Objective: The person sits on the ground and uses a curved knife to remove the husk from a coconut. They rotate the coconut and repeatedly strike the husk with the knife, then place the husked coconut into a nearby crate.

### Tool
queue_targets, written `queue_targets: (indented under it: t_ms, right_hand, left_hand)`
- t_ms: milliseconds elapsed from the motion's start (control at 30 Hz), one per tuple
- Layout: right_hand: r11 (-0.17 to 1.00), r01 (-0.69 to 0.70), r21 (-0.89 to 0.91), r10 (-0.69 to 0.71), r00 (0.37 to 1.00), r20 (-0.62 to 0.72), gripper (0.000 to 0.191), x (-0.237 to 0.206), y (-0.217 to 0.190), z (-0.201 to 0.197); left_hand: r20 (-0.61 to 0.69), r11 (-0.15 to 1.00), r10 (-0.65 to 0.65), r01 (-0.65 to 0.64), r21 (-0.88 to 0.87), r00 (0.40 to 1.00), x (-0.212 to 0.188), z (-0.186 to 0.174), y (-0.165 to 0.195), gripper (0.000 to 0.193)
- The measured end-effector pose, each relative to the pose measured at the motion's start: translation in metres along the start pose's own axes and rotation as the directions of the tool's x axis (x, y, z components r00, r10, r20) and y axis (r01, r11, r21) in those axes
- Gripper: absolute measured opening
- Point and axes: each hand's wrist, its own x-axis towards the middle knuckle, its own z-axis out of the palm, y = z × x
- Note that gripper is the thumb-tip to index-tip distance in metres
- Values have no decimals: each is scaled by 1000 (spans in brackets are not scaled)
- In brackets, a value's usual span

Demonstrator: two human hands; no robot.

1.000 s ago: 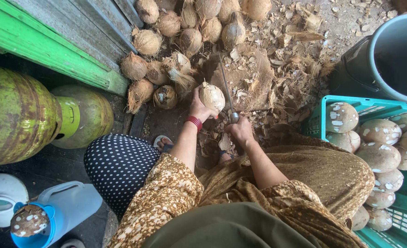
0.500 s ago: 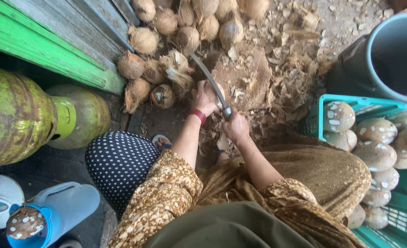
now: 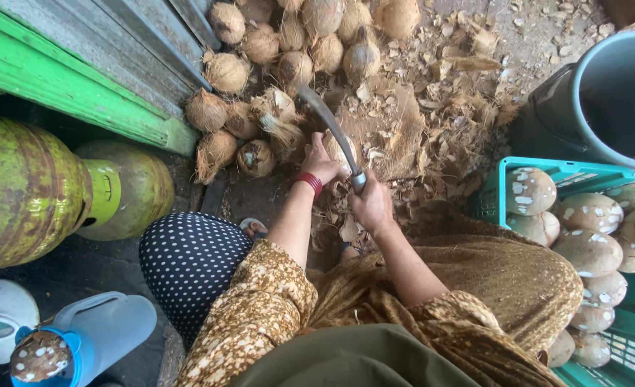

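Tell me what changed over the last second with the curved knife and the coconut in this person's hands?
The right hand swung the curved steel knife up, its blade now raised over the pile of husked brown coconuts. The left hand kept hold of the pale, partly peeled coconut, which sank lower behind the blade. The teal plastic crate of peeled coconuts and the green gas cylinders stayed put.

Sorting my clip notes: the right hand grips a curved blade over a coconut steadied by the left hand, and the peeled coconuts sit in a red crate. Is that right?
Not quite: the head view shows the crate is teal-green, not red. The right hand does grip the curved blade, and the left hand steadies the coconut; peeled coconuts fill it.
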Motion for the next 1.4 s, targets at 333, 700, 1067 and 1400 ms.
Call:
queue_targets:
  t_ms: [333,700,1067,1400]
  right_hand:
    - [993,12,-119,-3,997,73,34,-3,11,4]
    - [991,-131,20,129,989,73,39,18,38,12]
    - [948,-278,157,234,939,252,30,17,13,4]
    - [996,-51,78,46,997,61,27,5,12,-8]
  left_hand:
    - [52,998,-54,56,-35,997,3,-3,3,122]
    - [60,998,41,-38,-51,997,11,-6,-24,116]
    - [171,998,-37,46,-48,985,8,-19,-14,106]
    - [100,999,4,-8,39,995,12,-6,-23,107]
